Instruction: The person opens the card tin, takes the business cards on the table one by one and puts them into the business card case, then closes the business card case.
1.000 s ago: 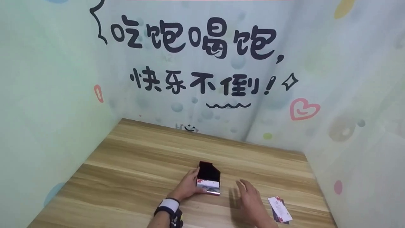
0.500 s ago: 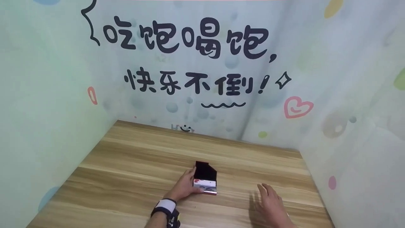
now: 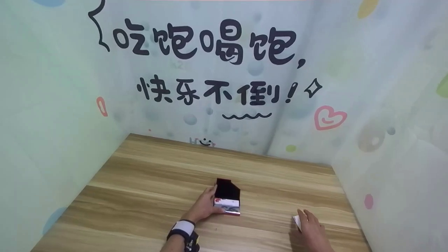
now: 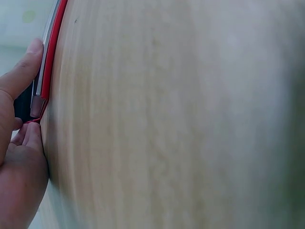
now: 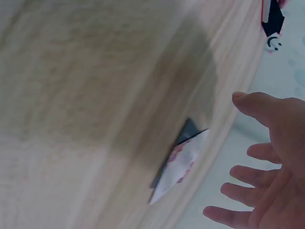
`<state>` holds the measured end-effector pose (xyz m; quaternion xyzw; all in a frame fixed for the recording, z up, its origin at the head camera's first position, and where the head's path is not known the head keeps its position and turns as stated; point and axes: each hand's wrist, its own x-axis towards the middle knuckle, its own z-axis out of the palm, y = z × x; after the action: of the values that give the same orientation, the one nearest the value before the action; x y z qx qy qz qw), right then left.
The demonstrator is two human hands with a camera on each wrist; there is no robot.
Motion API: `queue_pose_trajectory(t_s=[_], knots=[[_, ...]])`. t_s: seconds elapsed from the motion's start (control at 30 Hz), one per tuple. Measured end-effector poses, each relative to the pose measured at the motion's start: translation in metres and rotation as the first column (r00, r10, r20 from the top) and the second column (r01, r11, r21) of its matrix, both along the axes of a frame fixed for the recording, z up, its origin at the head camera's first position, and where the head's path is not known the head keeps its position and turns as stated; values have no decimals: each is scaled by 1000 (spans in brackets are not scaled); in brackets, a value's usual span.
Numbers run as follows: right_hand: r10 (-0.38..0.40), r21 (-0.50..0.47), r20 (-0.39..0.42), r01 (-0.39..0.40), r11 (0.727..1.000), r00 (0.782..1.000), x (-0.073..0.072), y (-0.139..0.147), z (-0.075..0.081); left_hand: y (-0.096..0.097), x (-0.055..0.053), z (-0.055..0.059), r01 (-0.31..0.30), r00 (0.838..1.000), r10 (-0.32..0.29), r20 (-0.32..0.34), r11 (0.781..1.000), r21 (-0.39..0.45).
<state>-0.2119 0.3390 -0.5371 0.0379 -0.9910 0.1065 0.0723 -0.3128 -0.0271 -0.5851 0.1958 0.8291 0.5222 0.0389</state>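
Observation:
My left hand (image 3: 202, 207) holds a business card case (image 3: 227, 189) by its left side, the thumb over the front part. The case stands with its black-lined lid raised, and white and grey printed cards (image 3: 227, 203) lie inside. In the left wrist view the case (image 4: 51, 52) shows a red outer edge, with thumb and fingertips on it. My right hand (image 3: 313, 229) hovers at the loose business cards (image 3: 296, 221), largely covering them. In the right wrist view its fingers are spread, apart from a white card with red print (image 5: 178, 167) overlapping a dark card (image 5: 189, 130).
The wood-grain table (image 3: 157, 175) carries the case and the loose cards. Pale printed walls (image 3: 392, 87) enclose it at the back and both sides. A band with a small device (image 3: 183, 229) is strapped around my left wrist.
My right hand has moved right, away from the case, and now stands over the loose cards. My left hand keeps its hold on the case. The head view has turned slightly.

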Motion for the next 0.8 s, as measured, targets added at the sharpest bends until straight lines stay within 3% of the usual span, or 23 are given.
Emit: queue_pose_trajectory(t_s=[0.27, 0.47, 0.7, 0.8], knots=[[-90, -15, 98, 92, 996, 991, -2, 23, -10, 1, 0, 0, 3, 1000, -3, 6, 1000, 9], [-151, -46, 113, 157, 987, 982, -1, 27, -12, 1, 1, -1, 1, 1000, -1, 12, 1000, 16], [-216, -89, 173, 233, 968, 961, -2, 23, -9, -1, 0, -1, 6, 998, -8, -54, 999, -32], [-230, -109, 175, 251, 962, 957, -2, 22, -9, -1, 0, -1, 12, 999, -13, -52, 1000, -10]])
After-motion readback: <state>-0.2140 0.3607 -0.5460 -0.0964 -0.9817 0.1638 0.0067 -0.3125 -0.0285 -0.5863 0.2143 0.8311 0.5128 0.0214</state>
